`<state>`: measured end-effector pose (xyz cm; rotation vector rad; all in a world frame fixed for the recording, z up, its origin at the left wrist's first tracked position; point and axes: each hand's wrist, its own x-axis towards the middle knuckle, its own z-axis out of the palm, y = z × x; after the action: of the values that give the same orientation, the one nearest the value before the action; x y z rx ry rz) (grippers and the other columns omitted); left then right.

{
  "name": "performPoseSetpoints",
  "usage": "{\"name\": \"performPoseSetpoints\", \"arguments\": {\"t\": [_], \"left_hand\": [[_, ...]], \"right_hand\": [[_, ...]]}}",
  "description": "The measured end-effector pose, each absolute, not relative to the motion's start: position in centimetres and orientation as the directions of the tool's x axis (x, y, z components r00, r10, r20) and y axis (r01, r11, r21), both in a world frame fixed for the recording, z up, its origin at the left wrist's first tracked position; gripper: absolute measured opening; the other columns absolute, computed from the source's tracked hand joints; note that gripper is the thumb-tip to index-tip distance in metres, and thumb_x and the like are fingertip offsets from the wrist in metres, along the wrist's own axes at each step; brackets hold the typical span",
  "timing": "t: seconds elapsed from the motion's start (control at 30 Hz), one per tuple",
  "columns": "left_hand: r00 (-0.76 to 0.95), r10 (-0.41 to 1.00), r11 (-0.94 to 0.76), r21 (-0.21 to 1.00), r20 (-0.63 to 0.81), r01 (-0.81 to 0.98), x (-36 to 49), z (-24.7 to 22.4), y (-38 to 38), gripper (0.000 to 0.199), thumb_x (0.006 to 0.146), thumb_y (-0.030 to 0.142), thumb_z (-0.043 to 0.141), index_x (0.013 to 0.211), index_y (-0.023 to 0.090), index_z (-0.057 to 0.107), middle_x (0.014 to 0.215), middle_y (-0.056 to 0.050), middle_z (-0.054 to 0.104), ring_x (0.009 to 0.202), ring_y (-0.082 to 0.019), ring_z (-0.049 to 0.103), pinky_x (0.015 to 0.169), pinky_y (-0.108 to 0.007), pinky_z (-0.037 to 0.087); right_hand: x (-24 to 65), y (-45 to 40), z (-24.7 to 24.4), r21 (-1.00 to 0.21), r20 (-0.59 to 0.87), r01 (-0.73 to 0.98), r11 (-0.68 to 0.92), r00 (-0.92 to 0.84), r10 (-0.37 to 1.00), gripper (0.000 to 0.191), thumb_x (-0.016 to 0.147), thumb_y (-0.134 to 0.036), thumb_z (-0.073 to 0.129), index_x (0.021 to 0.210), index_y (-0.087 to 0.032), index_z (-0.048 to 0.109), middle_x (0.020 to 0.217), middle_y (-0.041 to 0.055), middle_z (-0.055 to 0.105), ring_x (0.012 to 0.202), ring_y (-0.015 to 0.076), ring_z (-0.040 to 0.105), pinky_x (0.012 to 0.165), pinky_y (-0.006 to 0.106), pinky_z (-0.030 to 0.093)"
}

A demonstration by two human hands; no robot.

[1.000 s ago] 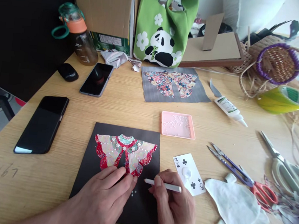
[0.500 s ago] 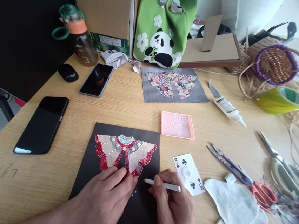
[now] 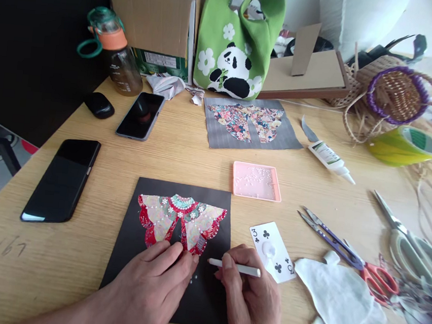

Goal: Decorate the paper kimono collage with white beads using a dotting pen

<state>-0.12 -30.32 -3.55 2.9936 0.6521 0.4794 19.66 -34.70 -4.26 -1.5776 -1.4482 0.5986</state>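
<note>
A red and pale pink fabric collar (image 3: 198, 225) with pearl beads and a turquoise neckline lies on a black card (image 3: 208, 304). My left hand (image 3: 159, 273) rests over the collar's lower edge, its fingers stretched out side by side and pressing down; the thumb is hidden. My right hand (image 3: 249, 292) pinches a slim white pencil-like stick (image 3: 242, 269) between thumb and fingers. The stick's dark tip points left, just right of the collar, apart from it. A few loose beads (image 3: 194, 279) lie on the card between my hands.
A pink tray (image 3: 257, 181) of tiny beads stands above the card. Right of it lie a playing card (image 3: 267, 238) with a white blob, purple-handled scissors (image 3: 331, 237), a white cloth (image 3: 336, 296) and a glue bottle (image 3: 331, 159). Two phones (image 3: 61, 180) are at left.
Both hands, the stick and the collar stay in place. The camera's view has shifted very slightly.
</note>
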Motion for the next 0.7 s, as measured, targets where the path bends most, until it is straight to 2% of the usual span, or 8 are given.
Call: {"name": "performPoseSetpoints", "arguments": {"t": [0.13,0.7], "left_hand": [[0.863,0.422,-0.906,0.096,0.278,0.412,-0.15,-3.37,-30.27,0.04,0.101,0.013,0.033,0.121,0.008,0.067,0.114,-0.008,0.07,0.111,-0.027,0.055,0.101,-0.041,0.038],[0.861,0.426,-0.905,0.123,0.276,0.408,0.06,-3.6,-30.18,0.038,0.101,0.013,0.035,0.122,0.006,0.066,0.115,-0.009,0.068,0.109,-0.027,0.054,0.099,-0.041,0.039]], "right_hand": [[19.65,-34.68,-4.33,-0.853,0.196,0.518,0.065,0.202,0.96,0.02,0.099,-0.016,0.047,0.08,-0.023,0.05,0.065,-0.0053,0.054,0.05,0.0066,0.054,0.048,0.016,0.045],[19.67,-34.74,-4.24,-0.845,0.209,0.529,0.077,0.195,0.958,0.019,0.099,-0.016,0.047,0.081,-0.023,0.049,0.065,-0.0058,0.054,0.051,0.0062,0.054,0.049,0.016,0.044]]}}
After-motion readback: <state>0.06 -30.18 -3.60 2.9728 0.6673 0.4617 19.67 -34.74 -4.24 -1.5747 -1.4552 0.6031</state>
